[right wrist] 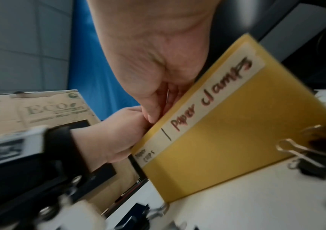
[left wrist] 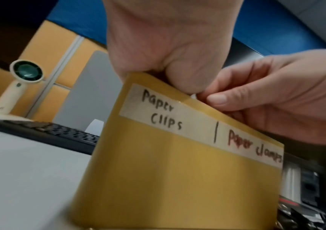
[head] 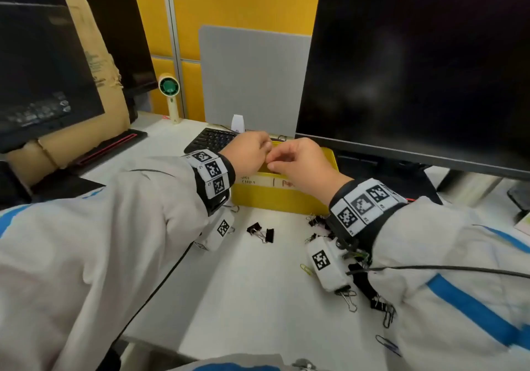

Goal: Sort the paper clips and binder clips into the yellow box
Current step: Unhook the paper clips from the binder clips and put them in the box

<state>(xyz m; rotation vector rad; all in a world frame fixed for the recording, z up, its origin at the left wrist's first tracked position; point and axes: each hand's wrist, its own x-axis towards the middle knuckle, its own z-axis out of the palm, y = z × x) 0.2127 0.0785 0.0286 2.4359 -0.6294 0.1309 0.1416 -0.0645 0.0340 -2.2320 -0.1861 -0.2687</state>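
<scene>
The yellow box (head: 275,197) stands on the white desk and carries a label reading "paper clips" on the left and "paper clamps" on the right (left wrist: 177,118). Both hands hover over its left part, fingertips meeting. My left hand (head: 265,152) is curled, and my right hand (head: 272,165) pinches with thumb and finger. A thin silvery paper clip (right wrist: 167,96) shows between the fingers, mostly hidden. Two black binder clips (head: 261,231) lie in front of the box, with more (head: 315,221) to the right. A yellow paper clip (head: 306,269) and a blue one (head: 387,345) lie nearer me.
A large dark monitor (head: 415,69) rises right behind the box. A black keyboard (head: 210,140), a small hand fan (head: 169,87) and a grey board (head: 252,78) stand at the back. A cardboard box (head: 94,55) and a dark screen (head: 43,69) fill the left.
</scene>
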